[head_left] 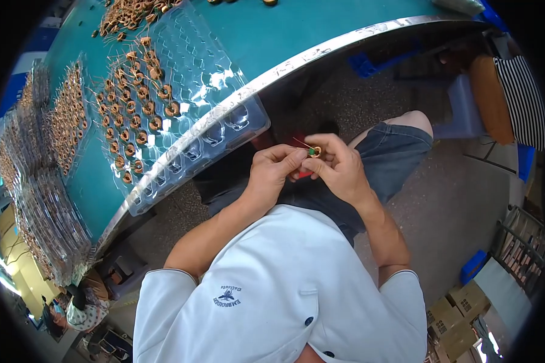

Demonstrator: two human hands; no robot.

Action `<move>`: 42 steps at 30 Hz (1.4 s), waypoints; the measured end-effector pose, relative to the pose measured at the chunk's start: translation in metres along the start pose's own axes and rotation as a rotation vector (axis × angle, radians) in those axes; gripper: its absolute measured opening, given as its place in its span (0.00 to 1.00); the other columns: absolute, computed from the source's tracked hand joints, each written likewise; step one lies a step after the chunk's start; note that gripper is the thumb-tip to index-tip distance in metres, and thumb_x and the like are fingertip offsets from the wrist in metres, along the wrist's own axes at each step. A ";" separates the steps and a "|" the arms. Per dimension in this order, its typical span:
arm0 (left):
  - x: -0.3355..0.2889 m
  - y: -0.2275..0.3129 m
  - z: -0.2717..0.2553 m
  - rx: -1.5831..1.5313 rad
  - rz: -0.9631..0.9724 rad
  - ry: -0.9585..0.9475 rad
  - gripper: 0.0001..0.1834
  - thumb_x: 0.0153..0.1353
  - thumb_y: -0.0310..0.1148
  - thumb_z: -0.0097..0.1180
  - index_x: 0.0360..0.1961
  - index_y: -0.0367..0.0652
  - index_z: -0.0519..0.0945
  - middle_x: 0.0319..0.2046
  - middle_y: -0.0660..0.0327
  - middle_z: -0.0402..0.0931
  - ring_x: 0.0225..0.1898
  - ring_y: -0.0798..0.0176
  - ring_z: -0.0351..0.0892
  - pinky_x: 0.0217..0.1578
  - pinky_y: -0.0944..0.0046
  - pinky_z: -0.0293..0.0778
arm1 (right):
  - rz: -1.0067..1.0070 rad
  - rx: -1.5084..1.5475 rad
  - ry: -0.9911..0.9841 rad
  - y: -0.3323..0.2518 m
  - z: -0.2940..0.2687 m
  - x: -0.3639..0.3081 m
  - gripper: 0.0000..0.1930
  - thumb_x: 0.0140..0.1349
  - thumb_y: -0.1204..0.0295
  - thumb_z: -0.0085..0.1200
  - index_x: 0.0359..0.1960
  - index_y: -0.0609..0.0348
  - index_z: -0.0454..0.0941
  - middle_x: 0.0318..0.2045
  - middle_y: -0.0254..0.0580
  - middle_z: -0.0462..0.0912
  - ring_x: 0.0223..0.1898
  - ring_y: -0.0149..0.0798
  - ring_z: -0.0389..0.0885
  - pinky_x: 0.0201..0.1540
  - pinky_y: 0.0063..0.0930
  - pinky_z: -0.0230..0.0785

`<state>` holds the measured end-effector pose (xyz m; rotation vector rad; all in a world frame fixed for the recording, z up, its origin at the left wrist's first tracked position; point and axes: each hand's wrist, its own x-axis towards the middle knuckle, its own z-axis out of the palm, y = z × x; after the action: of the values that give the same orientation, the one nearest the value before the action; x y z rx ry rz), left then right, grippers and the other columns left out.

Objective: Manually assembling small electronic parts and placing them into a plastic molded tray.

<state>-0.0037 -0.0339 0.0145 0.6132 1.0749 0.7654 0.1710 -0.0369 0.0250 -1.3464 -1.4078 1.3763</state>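
Observation:
Over my lap, a small copper-wound ring coil [316,152] with a bit of green on it and thin wire ends sticking out sits between my fingertips. My left hand [272,171] comes from the left, its thumb and forefinger pinched against the coil's near side. On the other side my right hand [344,167] grips the ring between thumb and fingers. A red object [304,174] shows partly beneath the hands; its kind is hidden. To the left, a clear plastic tray [203,78] holds rows of similar coils [142,93] and overhangs the table edge.
The green table [297,30] has a curved metal rim [321,49]. A loose heap of coils [130,18] lies at its far side, and stacked filled trays [48,212] stand at the left. A person in a striped garment [522,91] is at the right. Cardboard boxes [454,314] sit lower right.

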 end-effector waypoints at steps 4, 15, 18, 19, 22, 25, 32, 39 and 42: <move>-0.003 -0.002 -0.001 -0.020 0.020 -0.026 0.12 0.65 0.37 0.60 0.34 0.38 0.84 0.23 0.67 0.76 0.24 0.75 0.69 0.26 0.75 0.65 | -0.016 -0.076 0.003 -0.002 -0.006 0.000 0.14 0.57 0.71 0.66 0.40 0.65 0.77 0.29 0.39 0.84 0.28 0.28 0.83 0.30 0.20 0.76; -0.003 -0.006 0.003 0.348 0.430 0.122 0.12 0.63 0.34 0.61 0.40 0.35 0.81 0.35 0.58 0.78 0.35 0.66 0.77 0.38 0.68 0.73 | -0.178 -0.278 0.068 0.004 -0.006 0.000 0.11 0.56 0.75 0.66 0.37 0.64 0.79 0.24 0.36 0.81 0.23 0.23 0.78 0.26 0.16 0.70; 0.000 0.005 0.004 0.578 0.565 0.224 0.11 0.60 0.31 0.62 0.41 0.35 0.82 0.48 0.51 0.75 0.44 0.59 0.78 0.44 0.64 0.74 | -0.211 -0.304 0.040 0.001 -0.004 0.001 0.11 0.55 0.74 0.67 0.34 0.63 0.77 0.26 0.42 0.82 0.25 0.35 0.83 0.28 0.25 0.75; 0.004 0.004 0.001 0.590 0.580 0.154 0.10 0.60 0.31 0.61 0.39 0.35 0.83 0.47 0.52 0.76 0.43 0.59 0.78 0.44 0.64 0.74 | -0.210 -0.303 0.040 0.002 -0.003 0.000 0.11 0.55 0.74 0.67 0.34 0.63 0.77 0.26 0.42 0.82 0.25 0.35 0.83 0.28 0.25 0.75; 0.009 0.001 -0.001 0.582 0.628 0.092 0.07 0.59 0.29 0.61 0.31 0.34 0.84 0.44 0.55 0.76 0.41 0.58 0.77 0.43 0.65 0.73 | -0.216 -0.334 -0.013 0.001 -0.001 -0.001 0.11 0.55 0.73 0.67 0.34 0.62 0.76 0.26 0.43 0.82 0.26 0.36 0.84 0.28 0.25 0.76; 0.003 0.002 0.002 0.517 0.733 0.098 0.04 0.57 0.25 0.61 0.29 0.34 0.83 0.42 0.56 0.76 0.41 0.60 0.76 0.41 0.66 0.71 | -0.217 -0.358 0.068 0.001 -0.001 -0.003 0.11 0.56 0.71 0.66 0.33 0.62 0.77 0.24 0.42 0.82 0.25 0.36 0.83 0.27 0.26 0.75; 0.019 0.003 -0.003 0.568 0.667 -0.001 0.10 0.62 0.30 0.59 0.42 0.37 0.82 0.44 0.56 0.75 0.42 0.61 0.78 0.42 0.67 0.73 | -0.266 -0.396 0.116 0.014 -0.021 -0.003 0.13 0.59 0.70 0.63 0.42 0.62 0.79 0.26 0.40 0.82 0.21 0.31 0.79 0.23 0.22 0.72; 0.009 -0.001 -0.005 0.549 0.612 -0.151 0.23 0.60 0.27 0.63 0.57 0.37 0.73 0.51 0.57 0.70 0.47 0.65 0.77 0.45 0.69 0.76 | 0.132 0.198 0.021 0.013 -0.019 -0.008 0.19 0.67 0.63 0.55 0.52 0.65 0.70 0.23 0.37 0.80 0.18 0.24 0.76 0.18 0.14 0.66; 0.008 -0.003 -0.003 0.580 0.657 -0.131 0.20 0.59 0.25 0.63 0.53 0.37 0.77 0.45 0.57 0.74 0.42 0.64 0.79 0.42 0.69 0.76 | 0.174 0.222 -0.018 0.011 -0.018 -0.007 0.17 0.68 0.62 0.53 0.48 0.63 0.71 0.22 0.37 0.80 0.17 0.24 0.75 0.17 0.13 0.65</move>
<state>-0.0038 -0.0286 0.0066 1.5393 0.9739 0.9554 0.1913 -0.0415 0.0182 -1.3355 -1.1323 1.6103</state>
